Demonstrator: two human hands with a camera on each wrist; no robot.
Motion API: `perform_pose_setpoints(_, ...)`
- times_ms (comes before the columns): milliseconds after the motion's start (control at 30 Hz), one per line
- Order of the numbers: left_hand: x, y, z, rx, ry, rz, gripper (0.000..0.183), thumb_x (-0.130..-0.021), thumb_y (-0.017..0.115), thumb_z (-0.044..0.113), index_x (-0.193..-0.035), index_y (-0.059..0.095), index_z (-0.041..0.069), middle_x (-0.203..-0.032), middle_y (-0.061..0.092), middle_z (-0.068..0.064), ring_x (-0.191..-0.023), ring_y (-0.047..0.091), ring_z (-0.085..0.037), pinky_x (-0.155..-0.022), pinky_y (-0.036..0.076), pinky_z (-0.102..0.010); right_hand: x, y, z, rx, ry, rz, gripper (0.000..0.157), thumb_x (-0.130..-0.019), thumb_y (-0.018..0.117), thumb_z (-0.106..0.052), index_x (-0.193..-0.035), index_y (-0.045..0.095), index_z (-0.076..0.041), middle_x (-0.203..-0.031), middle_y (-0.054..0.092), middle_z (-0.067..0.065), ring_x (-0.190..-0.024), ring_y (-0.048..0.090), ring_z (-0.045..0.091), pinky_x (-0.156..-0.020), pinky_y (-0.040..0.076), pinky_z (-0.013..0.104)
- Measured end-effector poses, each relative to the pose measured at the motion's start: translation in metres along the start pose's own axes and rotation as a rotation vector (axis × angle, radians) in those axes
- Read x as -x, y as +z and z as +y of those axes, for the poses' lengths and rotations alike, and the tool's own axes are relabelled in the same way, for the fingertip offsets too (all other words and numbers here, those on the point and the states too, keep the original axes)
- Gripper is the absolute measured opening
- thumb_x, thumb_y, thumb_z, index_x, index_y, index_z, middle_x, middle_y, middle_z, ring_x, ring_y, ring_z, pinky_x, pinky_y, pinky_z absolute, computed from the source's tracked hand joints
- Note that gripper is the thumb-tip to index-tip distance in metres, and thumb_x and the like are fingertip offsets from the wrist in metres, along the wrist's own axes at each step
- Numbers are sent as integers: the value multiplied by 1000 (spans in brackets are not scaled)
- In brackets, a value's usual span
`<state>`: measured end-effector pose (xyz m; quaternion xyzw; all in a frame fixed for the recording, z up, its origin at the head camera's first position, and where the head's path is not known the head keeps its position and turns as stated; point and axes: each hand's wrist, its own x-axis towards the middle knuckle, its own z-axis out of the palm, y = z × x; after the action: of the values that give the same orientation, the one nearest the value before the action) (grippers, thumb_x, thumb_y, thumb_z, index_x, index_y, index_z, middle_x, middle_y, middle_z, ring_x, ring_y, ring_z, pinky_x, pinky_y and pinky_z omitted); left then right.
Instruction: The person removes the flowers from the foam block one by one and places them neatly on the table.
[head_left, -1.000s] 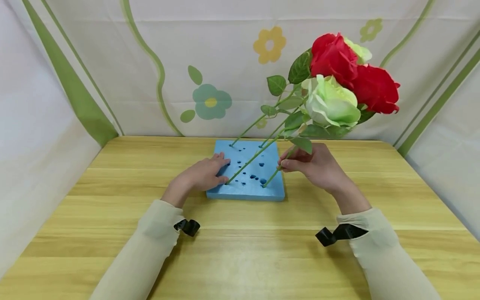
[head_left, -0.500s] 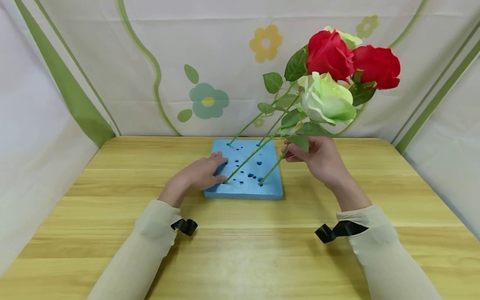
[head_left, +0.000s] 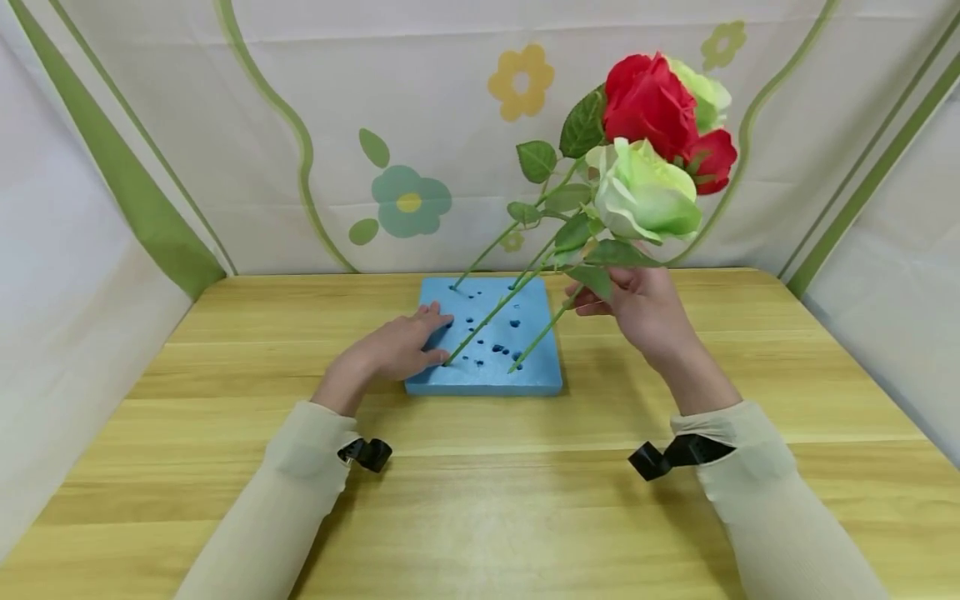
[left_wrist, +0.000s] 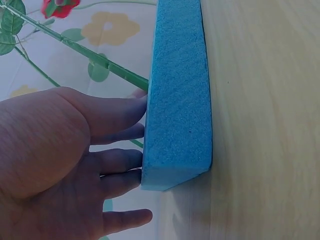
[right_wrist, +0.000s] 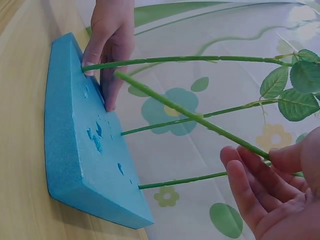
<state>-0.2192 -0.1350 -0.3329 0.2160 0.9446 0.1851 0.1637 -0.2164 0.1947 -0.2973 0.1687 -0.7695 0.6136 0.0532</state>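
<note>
My right hand (head_left: 647, 312) pinches the green stem of a red rose (head_left: 712, 160) between thumb and fingers. In the right wrist view the bottom end of that stem (right_wrist: 150, 91) hangs in the air, apart from the blue foam block (right_wrist: 65, 135). The held bloom is partly behind the others. A second red rose (head_left: 648, 104), a pale green rose (head_left: 647, 196) in front and another pale green rose (head_left: 703, 96) behind lean right, with three stems stuck in the block. My left hand (head_left: 397, 343) rests on the block's left side, fingers extended, thumb beside the front-left stem.
The block's top has several holes (head_left: 515, 322). It lies on a wooden table (head_left: 480, 500) near the back edge, before a white curtain (head_left: 300, 50) with printed flowers. Green leaves (head_left: 536, 161) spread left of the blooms.
The stem in my right hand has come up out of its hole, and its red bloom has swung up, then left behind the other roses. The left hand stays on the block.
</note>
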Motion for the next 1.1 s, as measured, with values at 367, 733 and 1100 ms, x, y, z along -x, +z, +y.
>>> perform_pose_setpoints(367, 1, 0, -2, -2, -8, -3, 67, -112, 55, 27, -169, 26, 8, -179, 7, -19, -167, 7, -38, -135, 17, -57, 0, -3, 0, -214, 19, 67, 27, -110, 57, -21, -135, 64, -12, -99, 79, 0, -78, 77, 18, -72, 66, 29)
perform_pose_setpoints(733, 0, -1, 5, 2, -7, 0, 67, -112, 54, 27, -169, 26, 8, -179, 7, -19, -168, 6, -36, -136, 15, -55, 2, -12, 4, -209, 87, 126, 21, -106, 65, -21, -125, 66, -11, -91, 78, -3, -67, 72, 13, -65, 62, 23)
perform_pose_setpoints(1100, -1, -1, 4, -5, -5, -3, 67, -112, 54, 27, -169, 25, 7, -179, 6, -19, -168, 5, -35, -136, 15, -54, -4, -21, 17, -76, 207, 122, 23, -108, 61, -24, -114, 65, -2, -84, 71, -3, -67, 70, 9, -66, 62, 21)
